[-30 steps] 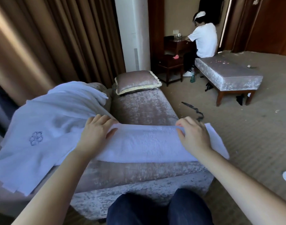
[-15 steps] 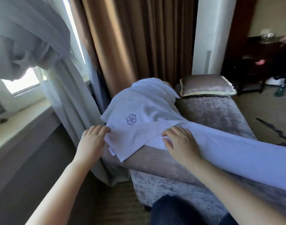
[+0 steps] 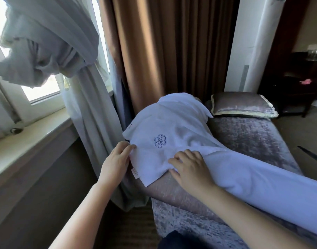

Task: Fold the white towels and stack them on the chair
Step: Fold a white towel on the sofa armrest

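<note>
White towels (image 3: 181, 123) lie draped across the near end of a long chair (image 3: 253, 139) upholstered in mauve velvet, seen from the head camera looking down. One towel is heaped over the chair's left end and spreads toward the viewer. A second, folded towel (image 3: 262, 175) forms a long band that runs from under the person's right hand off toward the lower right edge of the view.

Behind the chair hangs a tall brown curtain (image 3: 163, 42). To its left a pale grey sheer curtain (image 3: 46, 33) is gathered and tied back in front of a bright window, above a broad cream windowsill (image 3: 28, 146). A white upright panel (image 3: 258, 42) stands to the right of the brown curtain.

A mauve cushion (image 3: 242, 105) with pale piping rests on the far part of the seat, just beside the heaped towel.

Two bare forearms reach in from the bottom. The right hand (image 3: 192, 168) lies flat on the towels, its grip apart, fingers spread and pressing the cloth onto the seat. The left hand (image 3: 116, 162) rests against the left edge of the spread towel, fingertips touching the hem; whether its grip pinches the cloth cannot be told.

Between the two hands and a little beyond them, a blue embroidered flower emblem (image 3: 160, 141) shows on the towel. A small white label (image 3: 135, 172) sits at the towel's near edge, just beside the left hand.
</note>
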Demonstrator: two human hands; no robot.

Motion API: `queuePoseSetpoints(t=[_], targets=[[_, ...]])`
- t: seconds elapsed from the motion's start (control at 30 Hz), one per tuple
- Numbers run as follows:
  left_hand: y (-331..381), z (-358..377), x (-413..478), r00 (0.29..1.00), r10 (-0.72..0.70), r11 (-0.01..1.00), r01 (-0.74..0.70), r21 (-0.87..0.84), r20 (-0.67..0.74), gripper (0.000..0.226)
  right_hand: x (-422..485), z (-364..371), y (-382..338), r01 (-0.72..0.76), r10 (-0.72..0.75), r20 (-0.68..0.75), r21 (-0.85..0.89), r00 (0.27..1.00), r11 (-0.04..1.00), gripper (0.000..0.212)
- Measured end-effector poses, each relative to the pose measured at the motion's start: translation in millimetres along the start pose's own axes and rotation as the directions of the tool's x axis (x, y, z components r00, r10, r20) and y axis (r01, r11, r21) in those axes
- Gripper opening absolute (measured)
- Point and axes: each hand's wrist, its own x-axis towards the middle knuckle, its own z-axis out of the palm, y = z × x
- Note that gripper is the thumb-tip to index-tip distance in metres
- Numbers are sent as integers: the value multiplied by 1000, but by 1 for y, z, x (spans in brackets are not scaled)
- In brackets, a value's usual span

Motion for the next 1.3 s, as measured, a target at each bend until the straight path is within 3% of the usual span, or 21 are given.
queuePoseSetpoints(t=[0.1,0.23,0.33,0.47,0.73,0.9,0.97,1.03,1.1,1.13,1.23,1.3], targets=[[-1,1,5,1000,6,991,-5,-132,5,39,14,-3,0,-20,24,-76,47,997,999,24],[5,-4,23,946,-320,843,312,-439,59,18,55,-9,23,-240,275,-103,264,956,934,33],[2,-7,38,907,-401,719,401,-567,133,10,89,0,43,-321,350,-43,308,936,896,43],[-1,-9,49,878,-440,709,467,-529,186,27,115,20,56,-455,401,245,230,883,860,49],[-2,-17,38,826,-554,747,546,-379,100,32,116,26,42,-440,356,321,245,878,864,42],[-3,-11,25,827,-544,785,560,-265,139,15,108,31,38,-424,325,340,278,883,862,19],[4,-13,26,868,-494,838,491,-237,51,21,110,31,39,-428,320,375,253,870,867,46],[14,-13,28,936,-347,924,332,-190,-53,22,113,31,40,-423,331,380,190,864,886,71],[22,-9,29,980,-193,966,182,-184,-41,8,115,29,43,-429,339,391,170,856,887,80],[26,-6,31,988,-156,963,153,-223,6,10,115,29,45,-438,343,406,167,847,883,81],[32,5,40,978,-153,923,193,-334,145,61,115,28,48,-442,366,379,134,850,887,72],[36,10,50,984,-147,940,172,-293,104,64,117,27,48,-411,355,328,122,876,903,54]])
